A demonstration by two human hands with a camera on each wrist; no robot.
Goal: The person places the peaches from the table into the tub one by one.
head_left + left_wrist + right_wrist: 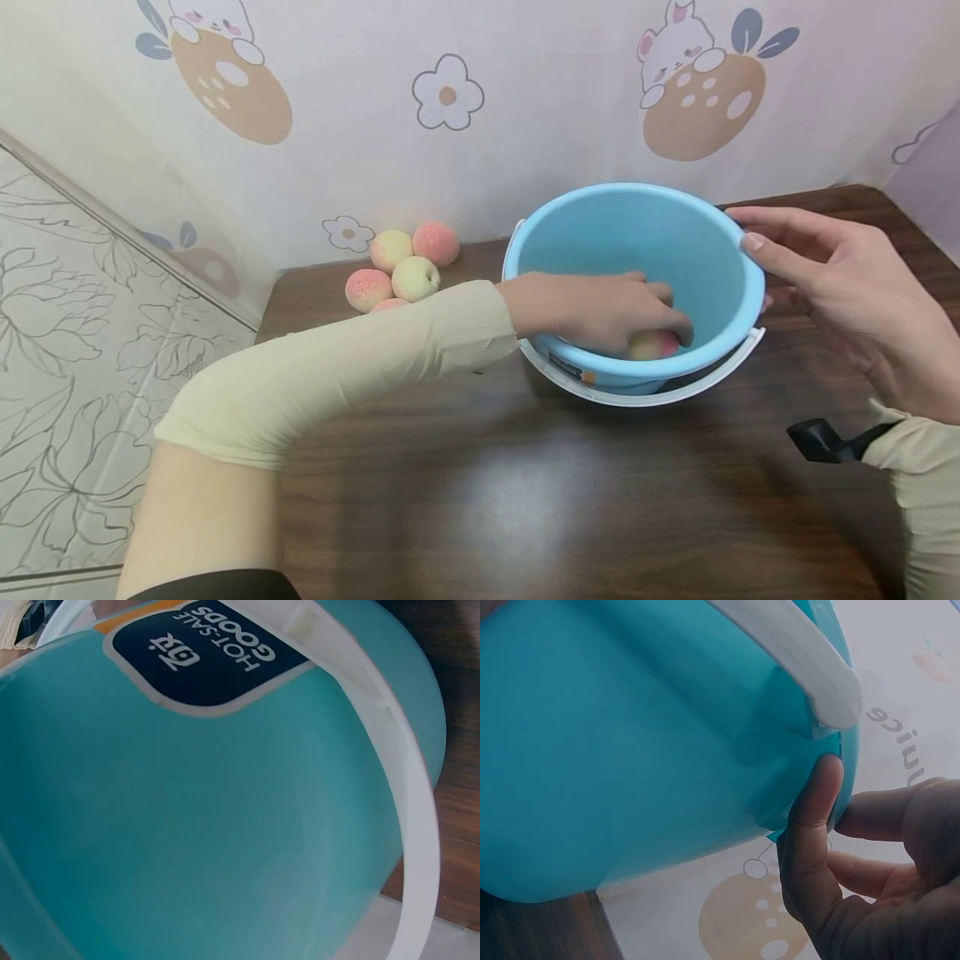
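A light blue bucket [615, 225] stands upright on the dark wooden table, its white handle [633, 400] hanging down at the front. My left hand [600, 312] reaches over the near-left rim and grips a yellow-and-pink peach [654, 344] inside. Part of that peach is hidden by the fingers and rim. In the left wrist view the bucket wall and a dark label [202, 656] fill most of the picture, and the hand is not seen. My right hand [862, 283] pinches the rim on the right; the right wrist view shows its fingers [817, 795] on both sides of the rim.
Several peaches [416, 278] lie clustered at the table's back left, partly behind the left sleeve. A patterned curtain [510, 108] hangs along the back edge, and a panel with flower drawings [82, 375] stands at the left. The brown table [420, 500] extends towards me.
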